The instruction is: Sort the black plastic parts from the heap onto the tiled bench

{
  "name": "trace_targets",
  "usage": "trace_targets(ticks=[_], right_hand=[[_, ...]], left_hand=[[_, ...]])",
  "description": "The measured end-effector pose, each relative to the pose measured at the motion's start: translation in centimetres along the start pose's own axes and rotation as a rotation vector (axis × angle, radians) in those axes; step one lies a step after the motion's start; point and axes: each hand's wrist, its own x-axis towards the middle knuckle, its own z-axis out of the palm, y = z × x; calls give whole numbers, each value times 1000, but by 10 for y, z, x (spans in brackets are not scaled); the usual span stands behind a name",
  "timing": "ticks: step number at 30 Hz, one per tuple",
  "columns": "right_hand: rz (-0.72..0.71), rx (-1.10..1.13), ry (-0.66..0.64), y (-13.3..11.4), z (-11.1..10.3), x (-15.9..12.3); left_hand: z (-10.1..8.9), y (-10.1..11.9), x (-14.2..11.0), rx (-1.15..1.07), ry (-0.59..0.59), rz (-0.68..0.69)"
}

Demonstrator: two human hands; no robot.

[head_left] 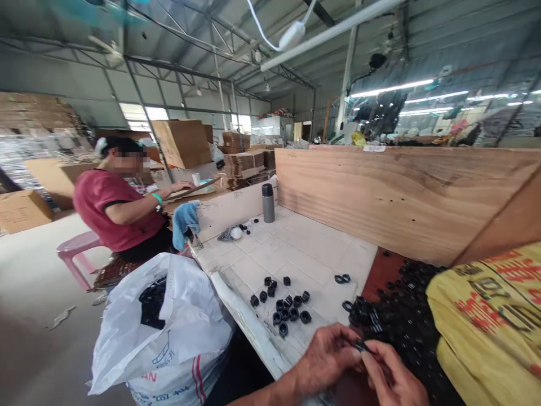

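Note:
My left hand (327, 355) and my right hand (391, 369) meet at the table's front edge. Both are closed, fingertips pinching one small black part (360, 344) between them; the fingers cover most of it, so its exact shape is hidden. Just beyond my left hand, several short black ring-shaped pieces (305, 317) lie scattered on the white tabletop. Two more black rings (342, 278) lie side by side farther back. Right beside my right hand spreads a large heap of similar black pieces (406, 304) on a reddish-brown surface.
A white woven sack (186, 316) with black pieces inside stands left of the table. A yellow sack (490, 316) lies at right. Wooden boards (401, 197) wall the back. A grey flask (267, 204) stands in the corner; a blue cloth (185, 223) hangs nearby. A seated person (122, 208) handles cardboard.

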Motion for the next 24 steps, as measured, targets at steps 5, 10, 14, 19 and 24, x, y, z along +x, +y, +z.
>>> trace_targets(ticks=[5, 10, 14, 19, 24], right_hand=[[66, 74, -67, -9, 3, -6], [183, 202, -88, -6, 9, -6], [118, 106, -21, 4, 7, -1], [-31, -97, 37, 8, 1, 0], [-71, -151, 109, 1, -3, 3]], left_hand=[[-2, 9, 1, 148, -23, 81], [-7, 13, -7, 711, -47, 283], [-29, 10, 0, 1346, -48, 498], [-84, 18, 10, 1728, -29, 628], [-108, 30, 32, 1785, 100, 601]])
